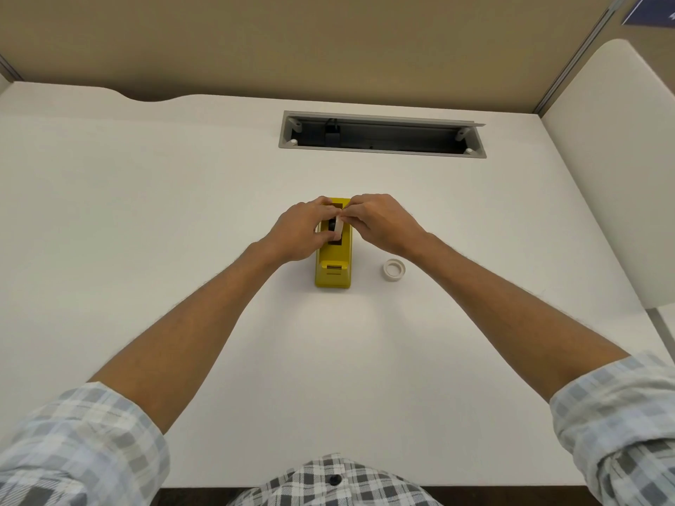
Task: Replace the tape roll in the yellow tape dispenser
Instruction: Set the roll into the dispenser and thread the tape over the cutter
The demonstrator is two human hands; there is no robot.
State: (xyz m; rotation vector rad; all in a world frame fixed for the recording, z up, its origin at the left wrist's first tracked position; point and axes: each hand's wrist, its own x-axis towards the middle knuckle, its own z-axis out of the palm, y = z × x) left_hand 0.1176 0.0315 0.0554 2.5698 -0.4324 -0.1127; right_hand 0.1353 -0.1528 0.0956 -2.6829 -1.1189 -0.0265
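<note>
The yellow tape dispenser (333, 266) stands on the white desk (182, 220), its cutter end toward me. Above its open slot a white tape roll (338, 225) on a black hub is held on edge. My left hand (297, 231) grips the roll from the left, thumb and fingers around it. From the right, my right hand (381, 222) pinches the roll's upper edge with its fingertips. Both hands hide the far end of the dispenser. A small white ring, an empty tape core (394, 268), lies flat on the desk to the right of the dispenser.
A grey open cable tray (380, 135) is sunk into the desk behind the dispenser. A beige partition wall (328, 49) rises at the back. A white side panel (613, 169) stands at the right.
</note>
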